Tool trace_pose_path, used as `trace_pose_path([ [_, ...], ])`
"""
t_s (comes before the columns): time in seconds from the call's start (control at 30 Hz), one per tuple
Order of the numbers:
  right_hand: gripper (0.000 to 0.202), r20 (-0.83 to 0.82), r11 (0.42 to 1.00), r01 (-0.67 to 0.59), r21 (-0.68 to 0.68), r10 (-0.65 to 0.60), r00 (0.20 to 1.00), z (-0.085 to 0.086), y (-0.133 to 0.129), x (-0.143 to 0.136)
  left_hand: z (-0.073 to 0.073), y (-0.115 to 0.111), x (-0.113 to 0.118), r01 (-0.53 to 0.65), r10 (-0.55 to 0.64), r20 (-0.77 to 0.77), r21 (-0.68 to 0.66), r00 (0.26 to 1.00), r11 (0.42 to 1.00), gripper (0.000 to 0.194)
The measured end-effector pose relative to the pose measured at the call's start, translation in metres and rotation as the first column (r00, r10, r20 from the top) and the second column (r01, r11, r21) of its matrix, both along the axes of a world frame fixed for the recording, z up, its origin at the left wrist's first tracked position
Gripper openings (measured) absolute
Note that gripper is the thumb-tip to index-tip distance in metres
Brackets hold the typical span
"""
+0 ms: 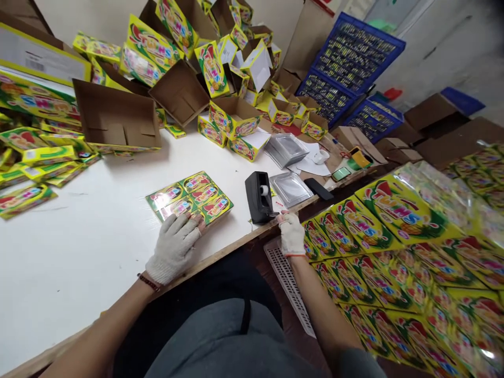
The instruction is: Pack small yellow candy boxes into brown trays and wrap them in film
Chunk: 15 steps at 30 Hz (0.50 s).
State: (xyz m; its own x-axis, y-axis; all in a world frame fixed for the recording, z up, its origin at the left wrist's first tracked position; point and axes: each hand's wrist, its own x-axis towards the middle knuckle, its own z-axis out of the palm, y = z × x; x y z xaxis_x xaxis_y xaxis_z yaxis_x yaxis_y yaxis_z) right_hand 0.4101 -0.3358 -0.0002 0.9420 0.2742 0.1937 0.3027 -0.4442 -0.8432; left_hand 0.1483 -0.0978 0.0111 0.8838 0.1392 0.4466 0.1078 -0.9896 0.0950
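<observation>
My left hand [176,247], in a white glove with bare fingertips, lies spread over the near edge of a flat block of small yellow-green boxes [202,191] on the white table [98,236]. The block looks wrapped in clear film. To its right stands a black tape dispenser [258,198] with a small roll in it. My right hand [291,233], also gloved, is at the dispenser's front end by the table edge. Its fingers are closed together at the cutter; any tape between them is too small to make out.
Open cartons [120,115] and a heap of yellow boxes [212,68] fill the table's back. Clear plastic trays [289,189] lie beyond the dispenser. Packed yellow boxes [394,226] are stacked at the right; blue crates [354,52] stand behind. A perforated basket [289,286] sits below the edge.
</observation>
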Motion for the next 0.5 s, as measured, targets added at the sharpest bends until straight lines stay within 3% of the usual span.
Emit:
trace_pose_path([
  [0.13,0.034,-0.105,1.000,0.006,0.021,-0.004,0.994,-0.009,-0.010,-0.019,0.000,0.002,0.001,-0.007,0.007,-0.033,0.015,0.999,1.000,0.052],
  [0.3,0.035,-0.213,0.998,-0.013,0.053,0.024,0.977,-0.028,-0.007,-0.017,0.002,0.002,0.001,-0.006,0.007,-0.026,0.011,1.000,1.000,0.047],
  [0.4,0.035,-0.243,0.996,-0.067,0.055,0.079,0.967,-0.028,-0.011,-0.021,0.000,0.000,0.001,-0.011,0.011,0.003,0.018,1.000,1.000,0.042],
  [0.5,0.037,-0.295,0.974,-0.216,0.073,0.228,0.928,-0.018,-0.004,-0.041,-0.007,-0.004,0.000,-0.020,0.019,0.042,0.001,0.999,1.000,0.031],
])
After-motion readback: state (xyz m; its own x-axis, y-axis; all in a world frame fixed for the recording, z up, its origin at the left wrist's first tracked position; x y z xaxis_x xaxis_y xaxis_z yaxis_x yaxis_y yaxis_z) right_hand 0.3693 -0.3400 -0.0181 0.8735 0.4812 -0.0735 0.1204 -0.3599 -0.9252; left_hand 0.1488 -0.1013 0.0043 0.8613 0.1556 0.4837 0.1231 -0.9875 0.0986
